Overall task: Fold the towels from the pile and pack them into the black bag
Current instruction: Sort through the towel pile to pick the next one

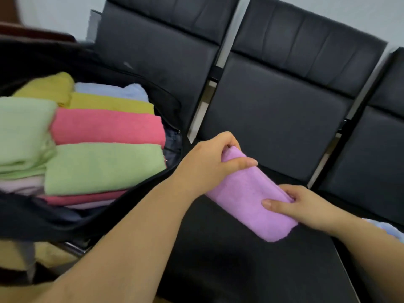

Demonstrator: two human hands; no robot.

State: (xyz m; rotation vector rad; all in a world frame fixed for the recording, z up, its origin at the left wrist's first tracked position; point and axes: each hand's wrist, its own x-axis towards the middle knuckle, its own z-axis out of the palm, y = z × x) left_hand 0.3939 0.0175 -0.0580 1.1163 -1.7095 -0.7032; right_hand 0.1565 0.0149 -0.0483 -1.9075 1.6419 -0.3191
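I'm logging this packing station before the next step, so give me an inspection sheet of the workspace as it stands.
Surface: black chair seat, with the purple towel above it.
Job's things: folded purple towel held outside the black bag; the bag is open and holds folded green, pink, yellow and light blue towels.
Clutter: a light blue cloth at the right edge; cannot tell what it is.
Hands: left hand grips the towel's far end; right hand grips its near end.
Cables: nothing seen.
Surroundings: a row of black padded chairs, pale wall behind.
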